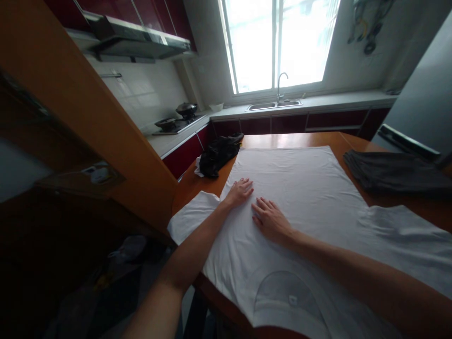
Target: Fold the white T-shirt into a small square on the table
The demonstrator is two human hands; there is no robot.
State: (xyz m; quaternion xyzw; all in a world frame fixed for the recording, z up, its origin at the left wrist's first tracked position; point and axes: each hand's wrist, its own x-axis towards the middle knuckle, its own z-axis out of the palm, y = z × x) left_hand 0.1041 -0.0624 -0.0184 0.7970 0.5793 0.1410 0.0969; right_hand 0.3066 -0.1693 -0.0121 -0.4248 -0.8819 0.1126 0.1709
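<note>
A white T-shirt (303, 183) lies spread out on the wooden table (282, 140), its neckline toward me and its hem at the far side. One sleeve reaches out to the left, the other to the right, both a little wrinkled. My left hand (240, 191) rests flat on the shirt's left part, fingers stretched forward. Just right of it and slightly nearer, my right hand (271, 217) also lies on the fabric with its fingers extended. Neither hand grips the cloth. Small creases run through the shirt around both hands.
Folded dark grey cloth (395, 172) lies at the table's right. A crumpled black item (219, 153) sits on the left edge. Beyond are a counter with a sink (273, 104), a stove with a pan (186, 109), and a fridge (420, 94). A wooden partition (116, 122) stands left.
</note>
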